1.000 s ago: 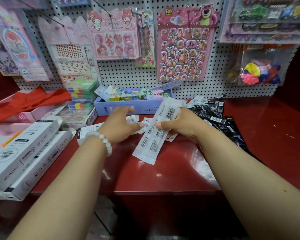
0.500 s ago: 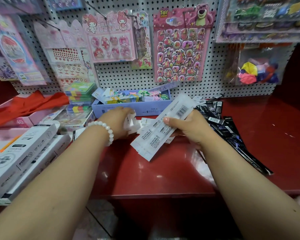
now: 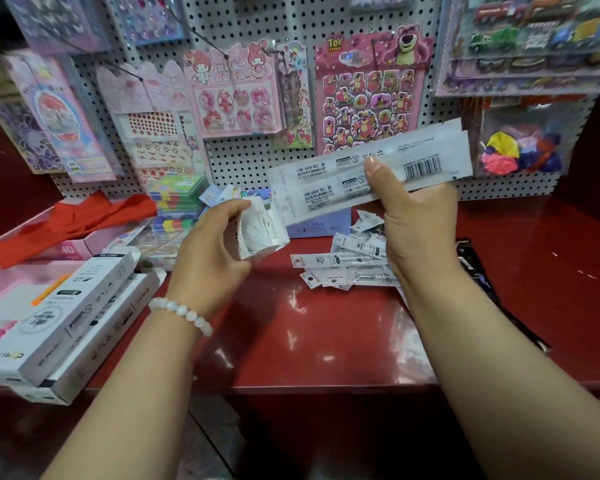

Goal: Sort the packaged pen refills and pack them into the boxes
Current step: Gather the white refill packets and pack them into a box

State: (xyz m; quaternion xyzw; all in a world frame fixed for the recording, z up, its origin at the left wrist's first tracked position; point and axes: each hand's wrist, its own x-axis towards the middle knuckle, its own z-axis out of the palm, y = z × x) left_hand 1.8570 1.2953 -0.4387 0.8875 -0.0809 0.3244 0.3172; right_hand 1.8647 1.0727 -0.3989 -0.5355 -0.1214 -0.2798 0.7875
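Observation:
My right hand [image 3: 413,220] pinches a stack of white packaged pen refills [image 3: 326,181], held up level above the red counter, barcode end to the right. My left hand [image 3: 212,244] grips a small white open-ended box [image 3: 262,230], lifted off the counter with its mouth facing the refills. Loose white refill packets [image 3: 340,261] lie on the counter under my right hand. Black refill packets [image 3: 471,261] show just past my right wrist. Long white boxes [image 3: 66,317] lie stacked at the left.
A blue tray [image 3: 323,225] of small items sits at the back against the pegboard [image 3: 250,157] hung with sticker sheets. A pink tray [image 3: 0,282] and red cloth [image 3: 73,220] lie at far left. The counter's front edge [image 3: 309,388] runs below my forearms.
Both hands rose off the counter. My left hand picked up the small white box, and my right hand lifted the refill stack and turned it level.

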